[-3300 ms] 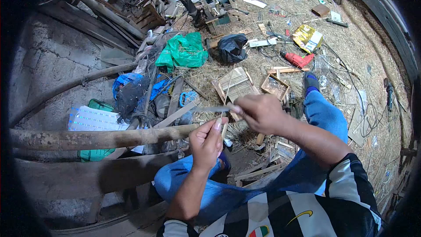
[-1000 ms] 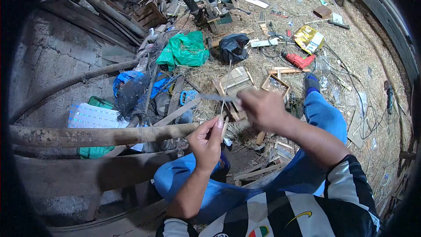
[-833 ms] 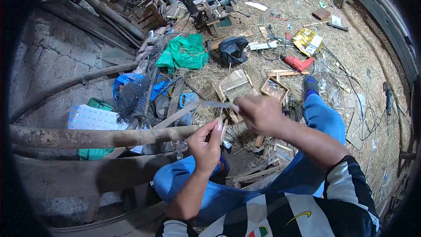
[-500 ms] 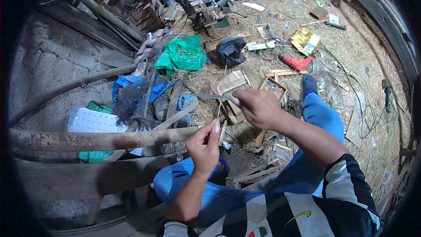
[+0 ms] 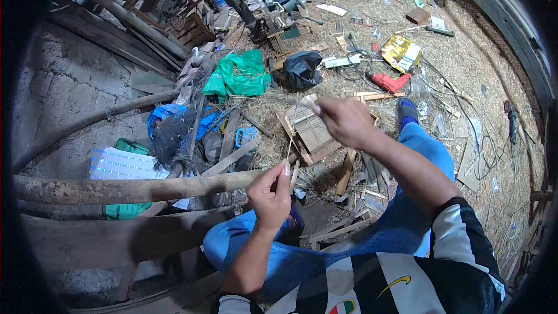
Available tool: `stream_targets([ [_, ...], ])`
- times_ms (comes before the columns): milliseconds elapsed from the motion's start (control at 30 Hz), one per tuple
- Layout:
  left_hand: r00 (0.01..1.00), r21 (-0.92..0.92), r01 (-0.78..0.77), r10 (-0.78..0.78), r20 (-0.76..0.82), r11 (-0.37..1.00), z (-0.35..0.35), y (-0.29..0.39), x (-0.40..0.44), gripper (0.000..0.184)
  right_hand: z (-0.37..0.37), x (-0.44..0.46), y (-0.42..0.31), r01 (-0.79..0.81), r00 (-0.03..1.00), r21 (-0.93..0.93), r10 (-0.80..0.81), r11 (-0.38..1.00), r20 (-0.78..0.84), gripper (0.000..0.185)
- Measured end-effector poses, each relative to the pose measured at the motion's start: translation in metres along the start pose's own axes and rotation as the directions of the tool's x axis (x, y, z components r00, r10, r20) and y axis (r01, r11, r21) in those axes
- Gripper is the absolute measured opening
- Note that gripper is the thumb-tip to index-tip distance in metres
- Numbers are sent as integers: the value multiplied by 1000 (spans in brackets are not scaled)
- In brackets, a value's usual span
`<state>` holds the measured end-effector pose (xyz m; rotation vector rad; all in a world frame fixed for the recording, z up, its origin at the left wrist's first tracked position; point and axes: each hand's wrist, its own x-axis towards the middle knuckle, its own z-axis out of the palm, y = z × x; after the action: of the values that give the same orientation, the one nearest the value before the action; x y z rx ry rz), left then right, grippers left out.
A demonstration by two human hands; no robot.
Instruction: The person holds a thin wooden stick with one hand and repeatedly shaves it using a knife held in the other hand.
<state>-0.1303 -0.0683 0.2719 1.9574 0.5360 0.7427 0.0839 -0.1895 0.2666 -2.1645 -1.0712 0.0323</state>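
My left hand pinches the lower end of a thin wooden stick between thumb and fingers. The stick points up and away from me. My right hand is closed around the handle of a knife; its blade is smeared by motion near the stick's upper end. Whether blade and stick touch, I cannot tell. Below my hands, a slatted wooden box-like piece lies on the littered ground.
A bamboo pole runs in from the left, close to my left hand. Farther off lie a green plastic bag, a black bag, a red power drill and a yellow packet. Wood offcuts lie between my legs.
My right hand has moved up and away from my left hand, with the knife shifting toward the stick's far end. My left hand holds the stick in nearly the same place.
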Motion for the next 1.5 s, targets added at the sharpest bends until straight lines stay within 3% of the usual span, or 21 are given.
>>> stream_targets([
  [133,1000,-16,24,-24,19,1000,-4,1,-1,17,8,-8,-1,72,997,39,-71,997,-35,18],
  [200,997,-37,71,-70,43,997,-3,1,-2,17,2,9,14,-86,996,11,86,996,-39,25],
  [300,998,-42,43,-41,42,998,-5,-2,-1,17,3,18,27,-42,996,73,47,996,-75,35],
  [367,979,-81,196,-190,75,977,-8,-4,-1,18,10,17,30,-59,986,466,125,883,-112,44],
  [400,978,-84,200,-194,78,976,-8,-3,-1,18,11,16,27,-64,986,464,129,884,-109,44],
  [467,963,-143,239,-215,165,961,-5,4,1,18,12,13,17,-128,984,695,177,707,1,49],
  [500,961,-144,241,-215,174,960,-5,5,1,18,11,12,15,-227,970,667,223,709,93,46],
  [567,880,-144,411,-351,320,900,-6,6,1,19,13,12,10,-239,966,701,239,671,101,41],
  [633,865,-131,427,-362,347,895,-5,9,5,19,14,13,8,-274,955,708,271,650,121,40],
  [700,849,-119,446,-377,371,887,-2,9,7,19,9,12,3,-354,926,778,310,519,215,39],
  [767,923,-144,299,-247,296,943,6,7,8,21,5,12,-2,-375,921,772,301,514,247,40],
  [833,914,-122,305,-254,315,945,7,16,11,23,5,12,-2,-394,916,766,291,508,278,40],
  [900,907,-100,306,-258,333,947,8,17,12,24,4,13,-1,-273,962,716,168,642,215,39],
  [933,904,-150,322,-256,343,935,8,14,11,25,0,11,-5,-271,963,717,167,642,214,39],
  [1000,903,-197,334,-253,346,922,6,14,13,26,-8,3,-18,-79,965,646,221,759,-141,37],
  [1033,913,-191,317,-244,327,929,5,18,14,26,-3,1,-14,3,965,554,143,833,-220,33],
  [1067,923,-183,300,-236,305,936,4,20,15,26,-7,-6,-16,11,967,558,134,830,-218,33],
  [1133,945,-222,266,-209,252,938,5,11,14,24,-17,-22,-26,96,994,227,-82,969,-71,26],
  [1167,960,-262,235,-181,214,936,5,8,14,23,-13,-29,-30,106,993,232,-92,967,-70,26],
  [1233,959,-250,252,-206,195,935,2,13,16,21,-4,-43,-37,281,960,138,-280,950,-27,21],
  [1500,972,-250,207,-170,162,946,2,18,16,18,-9,-45,-42,319,947,43,-320,947,13,19],
])
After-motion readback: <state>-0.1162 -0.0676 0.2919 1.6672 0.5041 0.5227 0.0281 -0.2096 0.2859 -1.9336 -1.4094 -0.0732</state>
